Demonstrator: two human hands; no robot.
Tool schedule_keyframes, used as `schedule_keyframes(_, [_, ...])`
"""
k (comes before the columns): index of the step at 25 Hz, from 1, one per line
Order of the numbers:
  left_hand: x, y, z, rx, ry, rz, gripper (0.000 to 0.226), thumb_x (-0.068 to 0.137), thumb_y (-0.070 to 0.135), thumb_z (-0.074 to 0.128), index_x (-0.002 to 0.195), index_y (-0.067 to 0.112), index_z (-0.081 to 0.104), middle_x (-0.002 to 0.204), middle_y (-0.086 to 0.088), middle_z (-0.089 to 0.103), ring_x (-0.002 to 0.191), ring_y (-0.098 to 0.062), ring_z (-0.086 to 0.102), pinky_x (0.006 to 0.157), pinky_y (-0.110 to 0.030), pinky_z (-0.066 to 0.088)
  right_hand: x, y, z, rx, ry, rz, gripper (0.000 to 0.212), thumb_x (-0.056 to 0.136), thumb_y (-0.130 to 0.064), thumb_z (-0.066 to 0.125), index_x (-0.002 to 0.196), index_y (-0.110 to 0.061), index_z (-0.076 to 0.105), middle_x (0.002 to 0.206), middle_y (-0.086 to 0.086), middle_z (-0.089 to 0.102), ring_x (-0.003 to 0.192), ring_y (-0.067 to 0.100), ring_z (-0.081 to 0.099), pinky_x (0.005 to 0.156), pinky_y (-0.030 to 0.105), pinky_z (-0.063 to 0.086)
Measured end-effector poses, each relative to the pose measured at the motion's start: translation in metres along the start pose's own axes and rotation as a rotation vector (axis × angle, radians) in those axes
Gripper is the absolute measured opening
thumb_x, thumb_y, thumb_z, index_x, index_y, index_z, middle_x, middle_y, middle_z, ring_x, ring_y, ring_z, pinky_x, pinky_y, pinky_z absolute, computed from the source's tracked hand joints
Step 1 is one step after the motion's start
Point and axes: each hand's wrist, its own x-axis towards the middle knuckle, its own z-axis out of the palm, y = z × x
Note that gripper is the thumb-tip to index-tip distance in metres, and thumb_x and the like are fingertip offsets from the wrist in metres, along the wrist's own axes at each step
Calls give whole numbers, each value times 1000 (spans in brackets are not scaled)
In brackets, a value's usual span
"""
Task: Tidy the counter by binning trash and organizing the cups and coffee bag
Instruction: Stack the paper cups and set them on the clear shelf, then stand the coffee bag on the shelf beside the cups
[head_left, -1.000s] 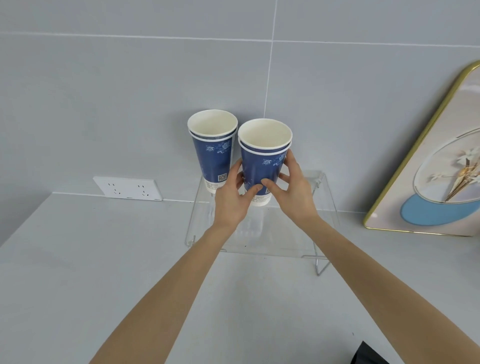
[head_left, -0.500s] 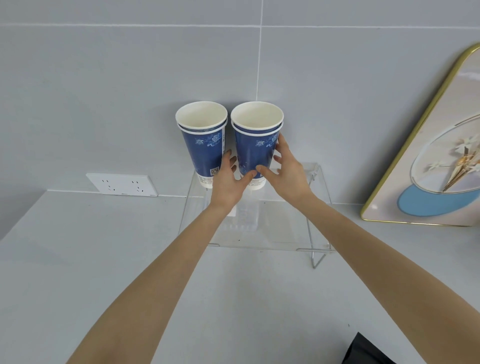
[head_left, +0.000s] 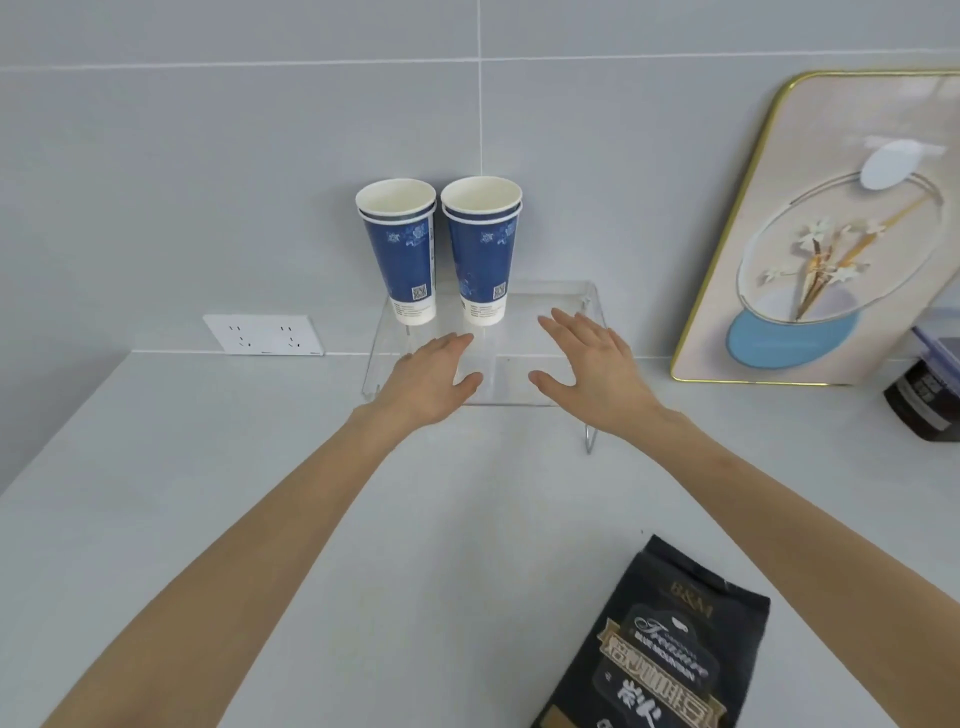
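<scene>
Counter (head_left: 260, 519) shows no trash. Coffee bag (head_left: 660, 644) near front edge, not yet placed. Clear shelf (head_left: 550, 312) holds two cup stacks (head_left: 441, 249) upright, side by side: done. Left hand (head_left: 431, 376), right hand (head_left: 592, 364) open, empty.

The coffee bag (head_left: 660, 644) in front of me runs off the bottom edge, its lower label lost. At far right, a dark jar (head_left: 924, 400) and the blue-lidded box (head_left: 940, 338) above it are cut by the frame. The gold-framed picture (head_left: 831, 234) loses its right side too. My left hand (head_left: 431, 382) covers the clear acrylic shelf's (head_left: 550, 312) front-left corner. Small print beneath the QR codes on both blue paper cups (head_left: 402, 260) is unreadable.
</scene>
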Motion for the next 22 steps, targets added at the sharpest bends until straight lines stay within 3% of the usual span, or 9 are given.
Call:
schedule_keyframes(6, [-62, 27, 33, 43, -69, 27, 55, 93, 34, 40, 142, 14, 24, 153, -5, 28, 139, -24, 30, 114, -40, 26, -82, 36, 9, 1, -54, 36, 58, 90, -37, 47, 142, -20, 26, 155, 1, 23, 144, 20, 16, 120, 40, 13])
schedule_keyframes(12, [-111, 57, 100, -132, -194, 4, 57, 92, 39, 41, 141, 14, 27, 151, -5, 31, 138, -22, 30, 113, -33, 24, -137, 82, 35, 66, -251, 179, 47, 94, -27, 42, 139, -14, 33, 149, 7, 35, 135, 27, 36, 113, 39, 28])
schedule_keyframes(16, [-127, 74, 139, -161, -337, 14, 60, 91, 42, 42, 142, 14, 26, 152, -6, 30, 139, -22, 29, 115, -36, 25, -156, 101, 47, 61, -412, 317, 44, 95, -27, 40, 136, -11, 38, 140, 13, 47, 127, 30, 45, 106, 38, 36])
schedule_keyframes(22, [-133, 86, 167, -337, -489, -61, 61, 88, 45, 47, 139, 14, 31, 143, -9, 44, 129, -24, 44, 107, -37, 38, -156, 110, 59, 134, -452, 472, 39, 94, -24, 43, 129, -7, 45, 132, 16, 55, 122, 32, 49, 101, 37, 40])
